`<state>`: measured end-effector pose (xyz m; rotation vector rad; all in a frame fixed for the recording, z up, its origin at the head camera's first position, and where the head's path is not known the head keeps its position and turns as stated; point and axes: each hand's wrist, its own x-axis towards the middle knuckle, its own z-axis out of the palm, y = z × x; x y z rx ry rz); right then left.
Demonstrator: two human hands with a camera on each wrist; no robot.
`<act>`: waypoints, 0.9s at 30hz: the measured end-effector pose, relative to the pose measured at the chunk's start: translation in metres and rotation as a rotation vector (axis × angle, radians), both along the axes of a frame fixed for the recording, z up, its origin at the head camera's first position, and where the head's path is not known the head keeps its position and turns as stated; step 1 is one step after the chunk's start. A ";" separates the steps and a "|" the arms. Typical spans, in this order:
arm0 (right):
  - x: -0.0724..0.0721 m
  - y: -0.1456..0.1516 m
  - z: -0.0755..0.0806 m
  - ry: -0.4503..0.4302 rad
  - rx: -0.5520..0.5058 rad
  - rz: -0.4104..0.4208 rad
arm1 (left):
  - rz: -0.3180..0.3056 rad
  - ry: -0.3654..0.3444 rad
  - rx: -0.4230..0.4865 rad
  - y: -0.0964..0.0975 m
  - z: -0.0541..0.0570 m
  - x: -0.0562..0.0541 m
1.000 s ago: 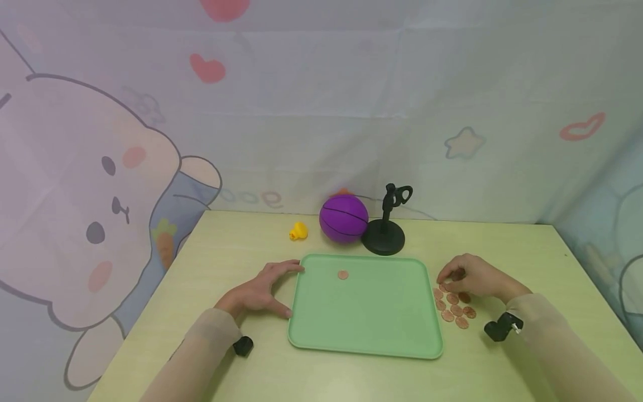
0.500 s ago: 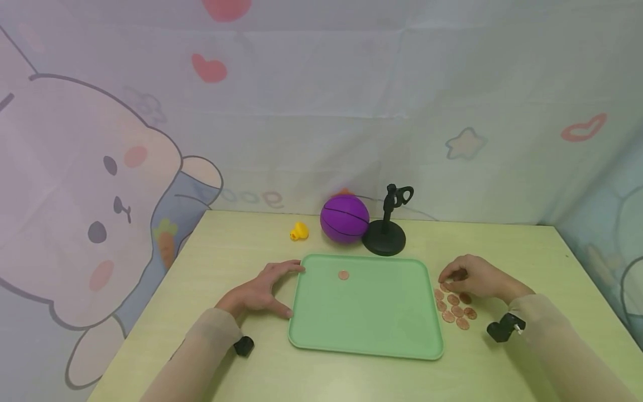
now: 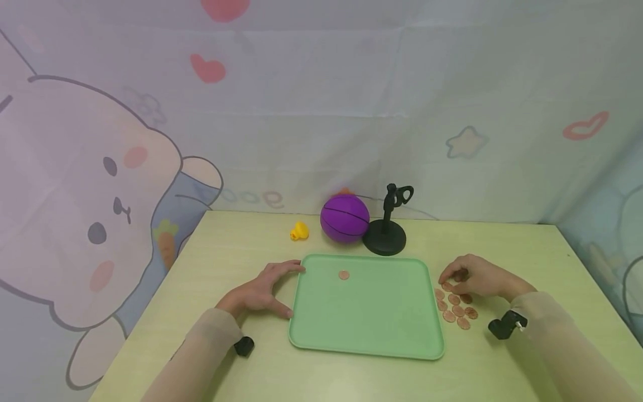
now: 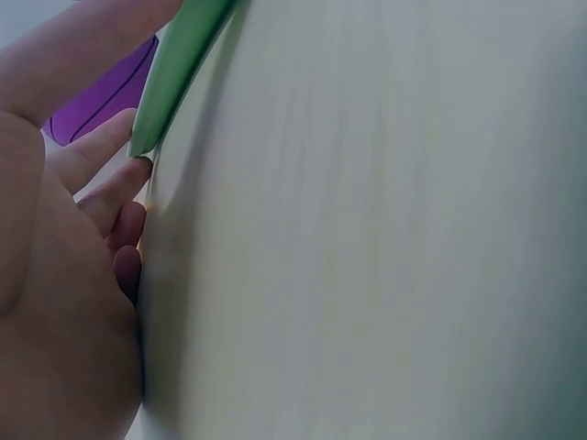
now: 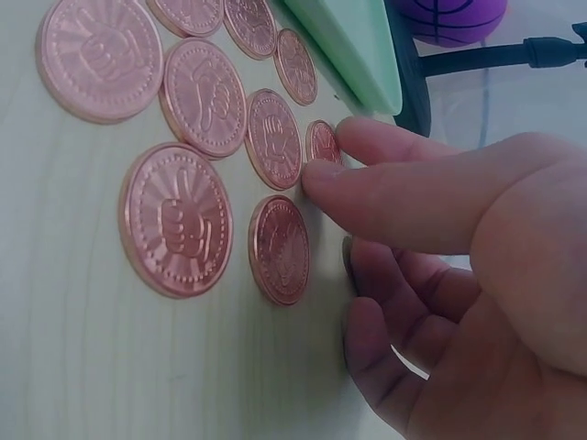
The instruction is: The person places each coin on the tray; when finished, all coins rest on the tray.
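A light green tray [image 3: 366, 318] lies on the table with one copper coin [image 3: 344, 274] on it, toward the far left corner. At the tray's left edge is my left hand [image 3: 258, 290], thumb and fingers spread apart and touching the rim. Several copper coins [image 3: 456, 300] lie flat in a group just right of the tray. Over the far side of this group, my right hand [image 3: 474, 276] has its thumb and index fingertip at one coin [image 5: 323, 142], pinching its edge at table level. The other right fingers curl loosely near the tabletop.
Behind the tray stand a small yellow rubber duck [image 3: 300, 231], a purple ball [image 3: 344, 219] with black lines and a black stand [image 3: 384, 237] with a round base. A printed cloth [image 3: 311, 111] hangs behind the pale table [image 3: 522, 251].
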<state>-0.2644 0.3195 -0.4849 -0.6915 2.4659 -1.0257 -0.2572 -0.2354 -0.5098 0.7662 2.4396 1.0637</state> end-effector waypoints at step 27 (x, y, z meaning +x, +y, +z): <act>-0.006 -0.009 0.008 -0.047 0.090 0.082 | -0.011 0.015 0.003 0.001 0.000 0.000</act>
